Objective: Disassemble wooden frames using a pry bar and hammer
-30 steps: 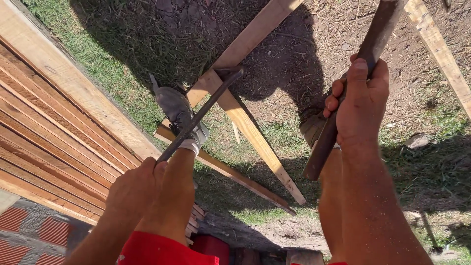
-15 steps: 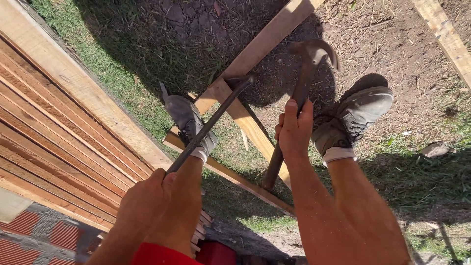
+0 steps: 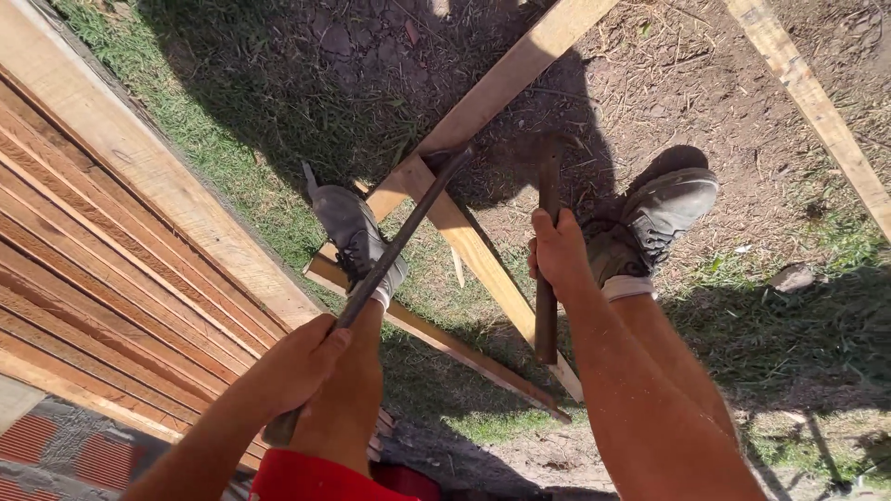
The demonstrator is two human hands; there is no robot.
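Your left hand (image 3: pixel 302 366) grips pry bar (image 3: pixel 399 246), tip wedged at joint of crossed boards (image 3: pixel 464 232) on ground. Right hand (image 3: pixel 559 255) holds hammer (image 3: pixel 548 269), head at joint. Boards still joined; separation seemingly not done.

You're outdoors in a yard used as a carpentry spot: patchy grass (image 3: pixel 278 121) and bare dirt (image 3: pixel 668 83) underfoot, loose wooden planks (image 3: pixel 520 65) on the ground, a slatted timber panel (image 3: pixel 102 250) beside brick paving (image 3: pixel 37 445).
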